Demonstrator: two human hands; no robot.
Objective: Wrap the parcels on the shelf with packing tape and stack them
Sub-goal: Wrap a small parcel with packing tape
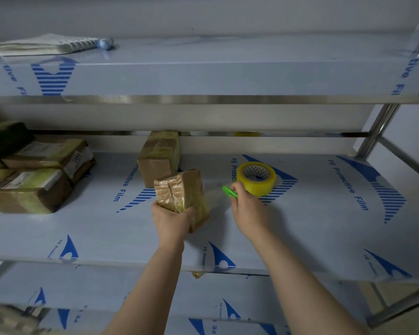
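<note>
— What is hard to see?
— The pile of parcels (34, 175) is cut off at the left edge, and the stretched tape (215, 192) is faint.
— Where is the parcel (180, 189)?
— The left hand (172, 220) grips its near end, tipped up over the shelf (324, 226). The right hand (248, 209), just beside it, holds a green cutter (229, 191) by the tape roll (256, 178).

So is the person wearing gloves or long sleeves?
No. The left hand and right hand are bare: no gloves, no watch. The left arm and right arm are bare too, with no sleeve in the picture.
</note>
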